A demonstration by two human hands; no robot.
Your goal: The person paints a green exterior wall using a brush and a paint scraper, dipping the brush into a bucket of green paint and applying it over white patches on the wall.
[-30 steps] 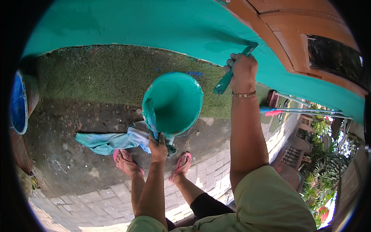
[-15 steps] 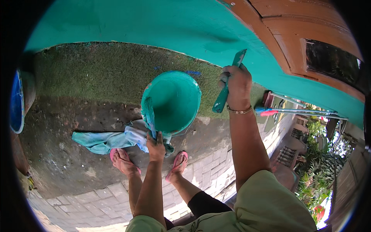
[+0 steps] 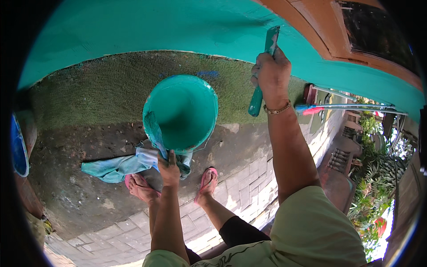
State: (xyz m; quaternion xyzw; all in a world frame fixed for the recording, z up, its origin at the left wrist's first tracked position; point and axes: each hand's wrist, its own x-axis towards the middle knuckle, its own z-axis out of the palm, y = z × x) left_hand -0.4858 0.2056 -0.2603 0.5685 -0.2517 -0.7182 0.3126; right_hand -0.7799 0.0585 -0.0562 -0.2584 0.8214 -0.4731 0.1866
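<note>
My right hand (image 3: 273,74) is closed round the handle of a putty knife (image 3: 255,103) smeared with teal paint. Its blade points up toward the teal wall (image 3: 178,26), close to the brown wooden frame; whether it touches the wall I cannot tell. Lower down, my left hand (image 3: 168,170) grips a paint-coated paintbrush (image 3: 154,129), which leans over the near left rim of a teal-coated bucket (image 3: 209,95). Paint covers the inside of the bucket. Beside my left hand a stained cloth (image 3: 109,169) lies on the ground, partly behind the bucket.
A brown wooden frame with a dark pane (image 3: 373,33) borders the wall at upper right. Long-handled cleaning tools (image 3: 356,107) lean along the wall at right. A blue container (image 3: 20,147) stands at far left. My feet in pink flip-flops (image 3: 208,184) are below the bucket.
My right hand has moved up with the putty knife, nearer the wall and frame. The view has shifted, so the bucket and left hand appear farther left; my left hand keeps its grip.
</note>
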